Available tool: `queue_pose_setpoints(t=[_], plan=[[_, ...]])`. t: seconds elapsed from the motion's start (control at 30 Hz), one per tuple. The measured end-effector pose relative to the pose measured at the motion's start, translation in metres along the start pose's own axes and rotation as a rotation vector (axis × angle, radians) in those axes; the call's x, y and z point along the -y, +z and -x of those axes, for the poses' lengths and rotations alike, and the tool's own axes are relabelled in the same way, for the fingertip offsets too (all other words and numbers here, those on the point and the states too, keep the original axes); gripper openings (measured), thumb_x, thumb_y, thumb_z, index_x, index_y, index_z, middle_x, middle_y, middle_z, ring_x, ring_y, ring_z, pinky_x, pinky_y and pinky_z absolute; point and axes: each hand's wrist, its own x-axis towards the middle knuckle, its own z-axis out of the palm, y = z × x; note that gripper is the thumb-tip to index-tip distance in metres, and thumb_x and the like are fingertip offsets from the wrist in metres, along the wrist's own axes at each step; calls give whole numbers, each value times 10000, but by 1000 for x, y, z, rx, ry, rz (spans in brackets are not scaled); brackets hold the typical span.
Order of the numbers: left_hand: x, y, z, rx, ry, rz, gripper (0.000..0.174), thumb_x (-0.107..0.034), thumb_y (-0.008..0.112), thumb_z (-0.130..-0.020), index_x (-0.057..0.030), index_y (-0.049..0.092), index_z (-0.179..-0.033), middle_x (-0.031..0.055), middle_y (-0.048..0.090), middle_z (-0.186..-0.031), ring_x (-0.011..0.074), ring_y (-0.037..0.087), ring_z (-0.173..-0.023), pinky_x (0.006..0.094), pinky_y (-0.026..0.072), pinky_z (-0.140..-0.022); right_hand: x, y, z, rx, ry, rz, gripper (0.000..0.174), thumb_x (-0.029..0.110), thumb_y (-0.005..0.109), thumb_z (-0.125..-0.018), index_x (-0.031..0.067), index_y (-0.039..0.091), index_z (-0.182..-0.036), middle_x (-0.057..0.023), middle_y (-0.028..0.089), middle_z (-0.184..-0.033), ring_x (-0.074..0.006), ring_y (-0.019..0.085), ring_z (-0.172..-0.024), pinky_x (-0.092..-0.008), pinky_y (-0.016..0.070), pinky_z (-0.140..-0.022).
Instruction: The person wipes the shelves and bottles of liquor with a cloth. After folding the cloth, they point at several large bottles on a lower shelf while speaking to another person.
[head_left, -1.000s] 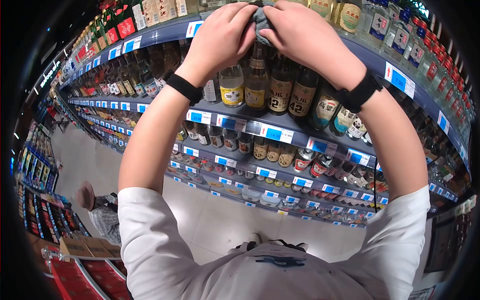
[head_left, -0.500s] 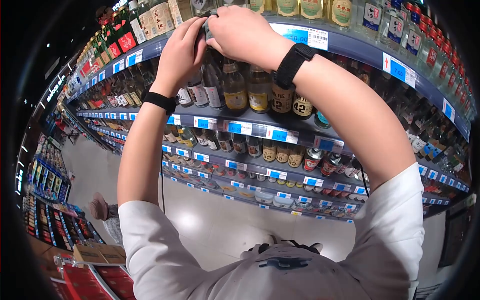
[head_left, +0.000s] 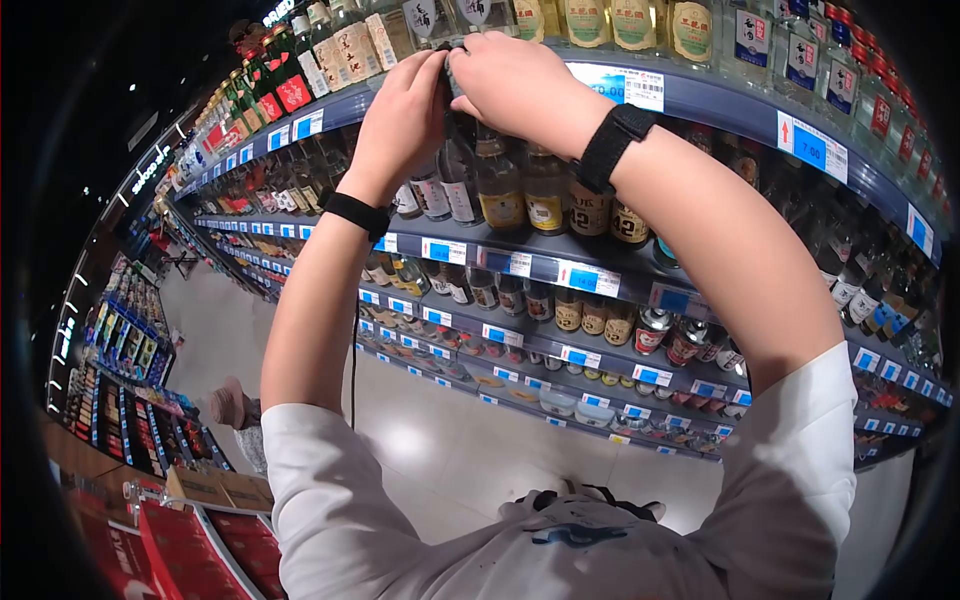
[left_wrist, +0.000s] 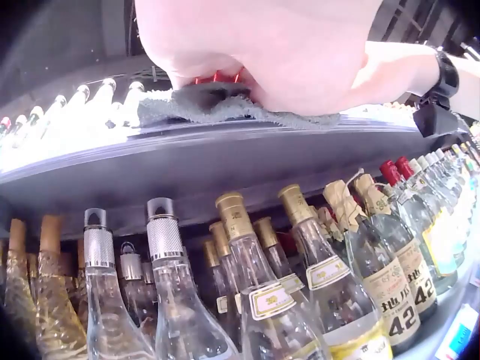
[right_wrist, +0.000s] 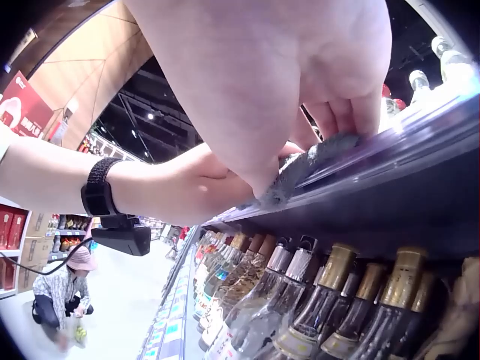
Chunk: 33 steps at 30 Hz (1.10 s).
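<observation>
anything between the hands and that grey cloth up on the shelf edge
Nothing visible: the left hand and right hand are both on the grey cloth, at the upper shelf's front edge. The nearby bottles stand below, outside that contact.

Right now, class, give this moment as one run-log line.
left hand: holds grey cloth; right hand: same; place: upper shelf edge; below: bottles

Looking at cloth (left_wrist: 202,112) on shelf edge (head_left: 725,108), bottles (head_left: 585,20) behind, more bottles (head_left: 545,190) a shelf down, boxes (head_left: 200,488) off left.
</observation>
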Motion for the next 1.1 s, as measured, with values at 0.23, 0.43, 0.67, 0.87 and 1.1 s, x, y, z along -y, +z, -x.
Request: queue_pose_setpoints(t=[0.23,0.43,0.67,0.87,1.1], plan=[[-23,8,-13,-12,49,-12,376,-75,601,-965,11,563,-1329,206,628,-1284,378,599,-1218,436,503,-1040,-16,-24,20,35,6,47,388,291,787,-867,-5,654,-1079,-142,678,-1048,-313,676,-1047,-395,599,-836],[-62,19,-29,-80,57,40,364,-87,622,-956,17,568,-1300,196,628,-1255,382,611,-1164,443,511,-999,-36,-46,54,-83,-13,99,341,288,791,-864,18,714,-1058,-132,711,-1042,-300,697,-1036,-402,603,-846],[-97,31,-49,-157,137,81,327,-108,629,-965,-18,614,-1279,192,653,-1221,397,635,-1126,457,533,-953,-53,-94,89,-54,-64,63,337,253,705,-890,-11,625,-1085,-173,662,-1001,-357,669,-931,-426,566,-799],[-145,21,-67,-98,98,252,366,-6,570,-917,54,553,-1278,273,616,-1175,460,585,-1101,495,481,-981,-70,-121,119,-79,-114,95,275,183,712,-857,-16,622,-1024,-181,642,-972,-365,645,-922,-436,547,-812],[-194,31,-87,-153,138,264,365,-2,568,-921,65,562,-1279,275,616,-1199,460,588,-1119,489,481,-993,-95,-155,154,-24,-117,157,323,179,720,-859,-25,614,-1085,-184,633,-992,-361,640,-946,-438,545,-846]])
